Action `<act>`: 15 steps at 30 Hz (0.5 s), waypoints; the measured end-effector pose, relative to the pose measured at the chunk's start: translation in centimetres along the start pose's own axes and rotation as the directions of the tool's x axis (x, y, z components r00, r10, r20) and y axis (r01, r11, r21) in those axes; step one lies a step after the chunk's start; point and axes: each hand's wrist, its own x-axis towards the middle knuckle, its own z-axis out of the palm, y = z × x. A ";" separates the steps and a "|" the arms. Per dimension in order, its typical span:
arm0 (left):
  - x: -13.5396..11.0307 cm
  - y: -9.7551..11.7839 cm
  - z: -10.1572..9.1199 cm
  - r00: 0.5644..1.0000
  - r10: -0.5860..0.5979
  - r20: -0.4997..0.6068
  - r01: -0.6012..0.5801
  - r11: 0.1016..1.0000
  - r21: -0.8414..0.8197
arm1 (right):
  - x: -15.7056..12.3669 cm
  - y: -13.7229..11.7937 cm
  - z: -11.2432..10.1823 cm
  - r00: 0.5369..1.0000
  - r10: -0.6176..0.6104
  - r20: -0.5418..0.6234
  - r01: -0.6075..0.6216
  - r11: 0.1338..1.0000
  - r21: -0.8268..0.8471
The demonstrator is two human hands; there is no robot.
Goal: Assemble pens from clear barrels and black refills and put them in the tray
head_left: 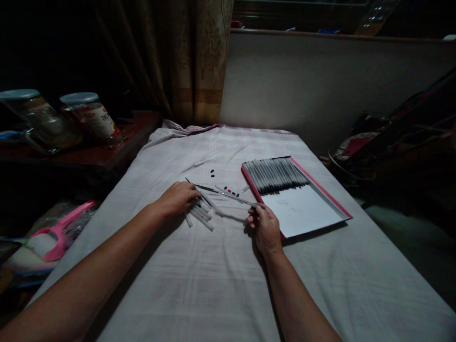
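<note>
My right hand point(264, 225) pinches the near end of a slim clear pen point(237, 197) that points left, with a thin dark length at its far end. My left hand point(180, 197) lies over a loose heap of clear pen barrels point(201, 216), fingers curled down and pressed together; what they grip is hidden. The pen's dark end reaches close to these fingers. Beyond the pen, several small black caps point(233, 193) and one red one lie on the cloth. Right of my right hand, a shallow red-edged box point(302, 213) holds a row of clear pens with black ends point(278, 175).
A pale checked cloth point(213, 285) covers the surface. Two more small black pieces point(212, 173) lie farther back. On the left, a dark side table point(117, 152) carries jars point(94, 116), with a pink-handled item point(59, 235) below. A curtain point(199, 57) and wall stand behind.
</note>
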 end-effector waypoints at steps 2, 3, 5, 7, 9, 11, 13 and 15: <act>0.6 0.3 -0.7 0.998 0.003 0.066 -0.006 0.999 0.035 | 0.0 0.0 0.0 1.000 0.002 0.001 -0.002 1.000 -0.003; 0.9 0.4 -1.0 0.996 0.000 0.093 -0.005 0.999 0.052 | 0.1 0.0 0.0 1.000 0.001 -0.001 -0.001 1.000 -0.006; 1.3 0.6 -1.5 0.991 -0.012 0.134 0.002 0.997 0.077 | 0.1 -0.1 0.0 1.000 0.000 -0.003 0.000 1.000 -0.012; 1.4 0.6 -1.8 0.986 -0.019 0.164 0.005 0.996 0.086 | 0.1 -0.1 0.0 1.000 0.003 -0.005 -0.003 1.000 -0.014; 1.2 0.5 -1.9 0.986 -0.008 0.164 -0.004 0.997 0.074 | 0.1 -0.2 0.1 1.000 0.006 -0.005 -0.006 1.000 -0.017; 0.8 0.4 -1.7 0.993 0.007 0.119 -0.010 1.000 0.028 | -0.1 -0.3 0.2 1.000 0.006 0.002 -0.006 1.000 -0.027; 0.0 0.5 -1.2 0.999 -0.015 0.032 0.017 0.997 -0.077 | -0.3 -0.4 0.4 1.000 -0.001 0.020 0.002 0.999 -0.051; -0.9 0.8 -0.5 0.994 -0.086 -0.062 0.067 0.963 -0.259 | -0.6 -0.5 0.5 0.999 -0.011 0.040 0.014 0.996 -0.083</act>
